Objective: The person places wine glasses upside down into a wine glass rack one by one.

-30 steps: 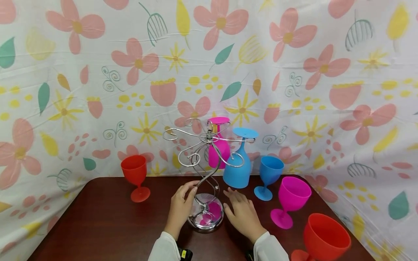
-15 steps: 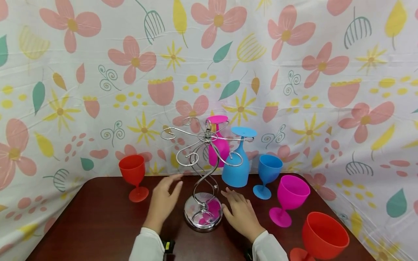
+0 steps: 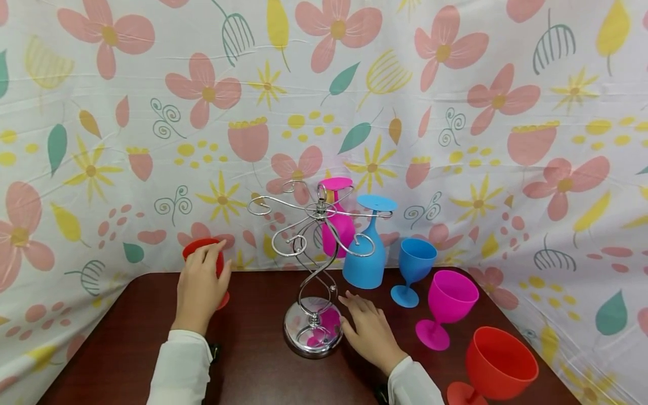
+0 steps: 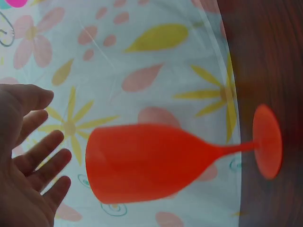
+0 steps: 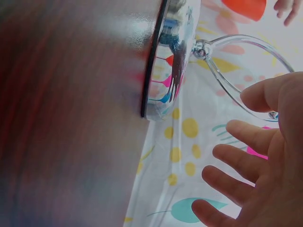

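Head view: floral cloth (image 3: 263, 62) behind, dark wood table (image 3: 263, 371) below. On it, chrome wire rack (image 3: 320, 211), carrying inverted blue goblet (image 3: 362, 271) and inverted magenta goblet (image 3: 346, 228). Standing to right of rack: upright magenta goblet (image 3: 452, 298), right red goblet (image 3: 498, 363), upright blue goblet (image 3: 416, 261). Upright at far left, off rack: left red goblet (image 4: 142, 163). Newly arrived there from rack's side: left hand (image 3: 199, 287), empty, fingers spread, apparently short of contact in left wrist view. Suggests attention shifting from rack to left red goblet. Still beside rack base (image 3: 313, 334): right hand (image 3: 372, 332), loose-fingered, grasping nothing; contact unclear.
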Motion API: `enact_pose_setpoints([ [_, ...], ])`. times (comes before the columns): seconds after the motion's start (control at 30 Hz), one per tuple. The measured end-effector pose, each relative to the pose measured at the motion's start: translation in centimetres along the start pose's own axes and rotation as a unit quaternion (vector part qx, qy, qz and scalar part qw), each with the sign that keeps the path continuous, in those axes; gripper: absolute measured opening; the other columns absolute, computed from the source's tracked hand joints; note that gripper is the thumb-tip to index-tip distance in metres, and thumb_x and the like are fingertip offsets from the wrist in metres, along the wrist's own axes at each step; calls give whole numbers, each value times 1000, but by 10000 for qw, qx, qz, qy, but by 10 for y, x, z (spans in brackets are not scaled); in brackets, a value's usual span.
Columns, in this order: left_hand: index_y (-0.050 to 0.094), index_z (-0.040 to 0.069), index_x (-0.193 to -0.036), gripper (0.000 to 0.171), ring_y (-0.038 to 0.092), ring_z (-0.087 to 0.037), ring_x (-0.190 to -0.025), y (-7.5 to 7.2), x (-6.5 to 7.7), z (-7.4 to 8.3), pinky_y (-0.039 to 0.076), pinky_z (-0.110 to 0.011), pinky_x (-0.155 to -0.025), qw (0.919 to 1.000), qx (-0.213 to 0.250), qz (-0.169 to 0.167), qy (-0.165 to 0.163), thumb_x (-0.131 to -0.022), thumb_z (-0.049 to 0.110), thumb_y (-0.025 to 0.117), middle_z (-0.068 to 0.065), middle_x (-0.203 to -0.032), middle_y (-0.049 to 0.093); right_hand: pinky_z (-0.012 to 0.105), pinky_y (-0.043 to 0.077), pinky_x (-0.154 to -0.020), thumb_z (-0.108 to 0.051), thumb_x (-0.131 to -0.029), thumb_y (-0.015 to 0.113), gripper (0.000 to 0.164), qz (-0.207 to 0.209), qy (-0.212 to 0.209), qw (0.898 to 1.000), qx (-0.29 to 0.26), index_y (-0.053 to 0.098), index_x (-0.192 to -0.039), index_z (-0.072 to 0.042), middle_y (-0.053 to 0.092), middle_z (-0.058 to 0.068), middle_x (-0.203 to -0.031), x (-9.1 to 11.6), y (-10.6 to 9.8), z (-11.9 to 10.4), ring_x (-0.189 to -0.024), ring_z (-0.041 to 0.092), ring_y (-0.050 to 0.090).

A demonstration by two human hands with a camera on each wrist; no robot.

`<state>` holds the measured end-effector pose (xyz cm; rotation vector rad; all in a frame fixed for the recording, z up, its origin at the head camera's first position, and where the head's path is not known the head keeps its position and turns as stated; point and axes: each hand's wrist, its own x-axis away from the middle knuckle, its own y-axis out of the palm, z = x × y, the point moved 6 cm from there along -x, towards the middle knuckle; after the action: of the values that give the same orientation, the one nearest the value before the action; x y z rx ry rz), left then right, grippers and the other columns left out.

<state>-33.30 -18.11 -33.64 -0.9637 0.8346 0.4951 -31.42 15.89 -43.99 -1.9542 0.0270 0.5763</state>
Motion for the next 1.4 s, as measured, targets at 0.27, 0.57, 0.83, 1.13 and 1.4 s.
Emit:
enact_pose_setpoints([
  [0.27,62,-3,-129,46,56,-48,-102,3,-3,-11,46,-58,-93,9975,-530,-459,22,-85,1,75,-26,-115,61,62,40,-100,-28,-97,66,46,-24,-28,10000,-21,59,-140,-15,50,10,-148,1,3,1,-131,35,48],
  [0.57,68,-8,-112,29,56,-43,-86,5,3,-14,51,-52,-85,9932,-902,-734,102,-84,0,75,-25,-97,66,61,41,-100,-29,-97,65,46,-133,-27,9999,-14,58,-140,-15,50,9,-148,1,5,1,-131,35,48],
  [0.83,70,-8,-100,15,53,-38,-76,-1,9,-6,51,-45,-72,9947,-819,-557,287,-86,-3,73,-20,-87,65,61,41,-100,-29,-98,65,45,-185,-43,9998,-49,58,-140,-15,50,9,-148,2,5,3,-131,34,49],
  [1.13,69,-9,-100,15,53,-38,-74,-6,16,7,52,-45,-70,9954,-724,-223,580,-85,-4,73,-21,-86,65,60,41,-99,-28,-97,66,45,-163,-72,9998,-32,58,-140,-15,51,10,-147,2,2,3,-130,34,49],
  [1.4,67,-7,-107,16,54,-39,-87,-22,22,11,53,-52,-76,9988,-350,-339,78,-94,3,66,-21,-96,65,60,42,-100,-27,-97,66,46,-101,-145,9998,-32,58,-140,-15,52,9,-146,2,1,0,-129,34,50],
])
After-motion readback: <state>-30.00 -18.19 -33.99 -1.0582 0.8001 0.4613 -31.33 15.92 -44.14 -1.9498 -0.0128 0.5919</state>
